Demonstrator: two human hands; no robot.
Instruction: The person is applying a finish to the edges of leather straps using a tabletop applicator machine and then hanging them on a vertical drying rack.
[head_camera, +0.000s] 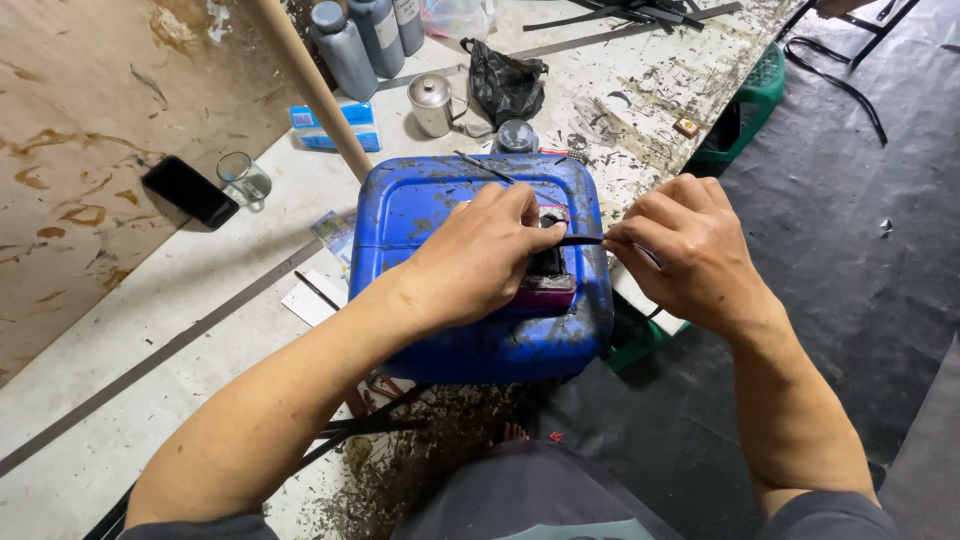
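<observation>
We are in a rough workshop: a paint-spattered white workbench (640, 90) carries grey bottles (345, 45), a small metal pot (433, 103) and black strips (640, 12), with a stained plywood board (70, 150) alongside and dark matting (850, 250) underfoot.

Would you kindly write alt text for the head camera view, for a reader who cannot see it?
A person's left hand presses a small dark block onto a blue plastic canister while the right hand pinches a thin black strip running from it. A phone, steel pot and grey bottles lie on the paint-spattered floor.

Black phone (189, 190), steel pot (433, 103), bottles (345, 48)
</observation>
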